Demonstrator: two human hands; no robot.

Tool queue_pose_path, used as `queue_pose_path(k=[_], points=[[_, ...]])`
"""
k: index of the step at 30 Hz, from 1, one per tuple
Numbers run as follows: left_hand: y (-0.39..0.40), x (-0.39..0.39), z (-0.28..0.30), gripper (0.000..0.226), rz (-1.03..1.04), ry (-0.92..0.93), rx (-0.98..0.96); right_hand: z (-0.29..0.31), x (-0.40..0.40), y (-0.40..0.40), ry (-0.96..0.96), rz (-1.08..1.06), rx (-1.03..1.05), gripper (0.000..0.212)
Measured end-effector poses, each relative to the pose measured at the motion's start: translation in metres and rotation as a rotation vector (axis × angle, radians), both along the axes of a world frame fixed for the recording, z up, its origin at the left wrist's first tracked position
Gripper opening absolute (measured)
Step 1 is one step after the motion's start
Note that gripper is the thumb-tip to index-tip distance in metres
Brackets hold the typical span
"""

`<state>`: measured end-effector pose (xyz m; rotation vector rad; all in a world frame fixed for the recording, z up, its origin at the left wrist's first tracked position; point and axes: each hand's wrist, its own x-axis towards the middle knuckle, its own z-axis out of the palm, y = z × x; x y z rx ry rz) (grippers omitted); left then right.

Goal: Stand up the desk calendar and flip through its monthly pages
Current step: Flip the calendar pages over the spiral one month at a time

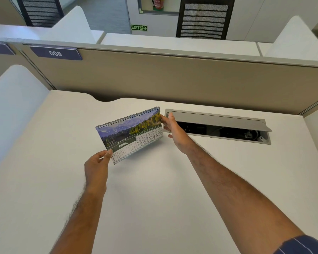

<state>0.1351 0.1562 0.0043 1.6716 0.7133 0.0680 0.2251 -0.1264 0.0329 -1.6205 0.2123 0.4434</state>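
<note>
A spiral-bound desk calendar (129, 133) stands tilted on the white desk (154, 189), its wire binding along the top. The facing page shows a mountain and forest photo with the word APRIL and date grids. My left hand (96, 166) pinches the calendar's lower left corner between thumb and fingers. My right hand (173, 130) holds the calendar's right edge, thumb at the upper corner and fingers behind.
A grey cable hatch (218, 120) lies open in the desk just right of the calendar, wires visible inside. A beige partition (173, 77) with a "008" label closes the far edge. White side dividers flank the desk. Black mesh chairs stand beyond.
</note>
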Motion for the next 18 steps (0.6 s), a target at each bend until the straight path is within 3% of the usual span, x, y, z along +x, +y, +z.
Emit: queue_pose_path(k=[5,13,18], points=[[0.002,-0.006,0.006,0.025,-0.183,-0.014,-0.172,0.000,0.001,0.000,0.001,-0.002,0.011,0.068],[0.012,-0.002,0.025,0.040,-0.183,-0.222,-0.537,0.004,-0.002,-0.001,0.036,-0.022,0.112,0.075],[0.012,0.008,0.055,0.027,-0.178,-0.331,-0.640,0.003,-0.003,-0.006,0.031,-0.037,0.119,0.069]])
